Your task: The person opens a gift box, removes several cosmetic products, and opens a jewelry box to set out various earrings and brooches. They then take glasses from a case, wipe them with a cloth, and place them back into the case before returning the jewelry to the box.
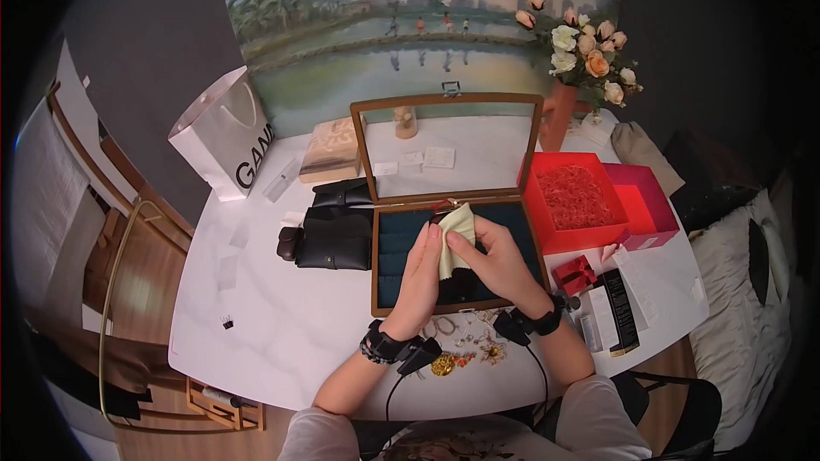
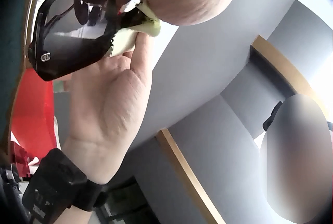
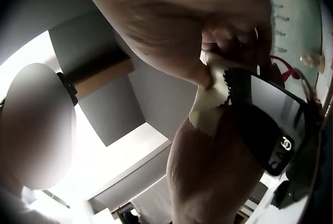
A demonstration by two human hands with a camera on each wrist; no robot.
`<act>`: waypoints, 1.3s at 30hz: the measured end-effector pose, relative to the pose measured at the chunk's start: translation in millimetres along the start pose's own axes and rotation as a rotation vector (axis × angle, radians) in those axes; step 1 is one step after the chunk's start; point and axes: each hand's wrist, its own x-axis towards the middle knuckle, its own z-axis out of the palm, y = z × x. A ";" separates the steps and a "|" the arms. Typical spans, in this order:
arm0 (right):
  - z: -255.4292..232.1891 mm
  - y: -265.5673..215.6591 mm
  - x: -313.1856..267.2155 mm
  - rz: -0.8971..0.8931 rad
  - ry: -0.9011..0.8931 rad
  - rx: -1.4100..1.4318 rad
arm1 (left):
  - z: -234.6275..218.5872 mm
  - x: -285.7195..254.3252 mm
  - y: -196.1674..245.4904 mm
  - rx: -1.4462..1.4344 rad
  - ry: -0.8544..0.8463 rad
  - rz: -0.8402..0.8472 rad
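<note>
Over the wooden case (image 1: 377,290), both hands hold a pair of dark sunglasses (image 2: 73,34) and a pale yellow cloth (image 1: 458,230). My left hand (image 1: 416,277) grips the sunglasses from the left side, partly hidden by the cloth. Thumb and fingers of my right hand (image 1: 504,265) pinch the cloth around the frame beside one lens (image 3: 270,120). That lens carries a small light logo near its outer corner. The case's glass lid (image 1: 448,198) stands raised, and its dark teal lining (image 1: 397,248) shows beneath the hands.
Black glasses cases (image 1: 335,243) lie left of the wooden case. A red box (image 1: 547,239) with shredded filling stands right, near a small red gift box (image 1: 574,274). Jewellery (image 1: 444,364) lies along the front. A white paper bag (image 1: 213,149) and a flower vase (image 1: 559,115) stand behind.
</note>
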 end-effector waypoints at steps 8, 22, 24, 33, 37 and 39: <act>5.2 2.9 -1.7 0.027 0.057 0.144 | -1.3 3.2 5.1 0.057 -0.087 -0.046; 2.2 -12.9 -4.7 0.210 -0.190 0.297 | -2.1 3.0 22.3 -0.006 -0.212 -0.084; 1.7 -6.2 -2.6 0.186 -0.211 0.259 | -6.0 2.6 24.9 0.097 -0.196 -0.059; -0.1 -8.9 -5.3 0.110 -0.253 0.024 | -5.3 3.9 34.6 -0.118 0.098 0.141; 8.9 -19.4 -6.0 0.064 -0.107 0.069 | -12.0 7.3 30.6 -0.133 0.102 0.150; 11.6 -20.5 -8.4 0.076 -0.065 0.088 | -14.9 7.9 27.7 -0.100 0.151 0.186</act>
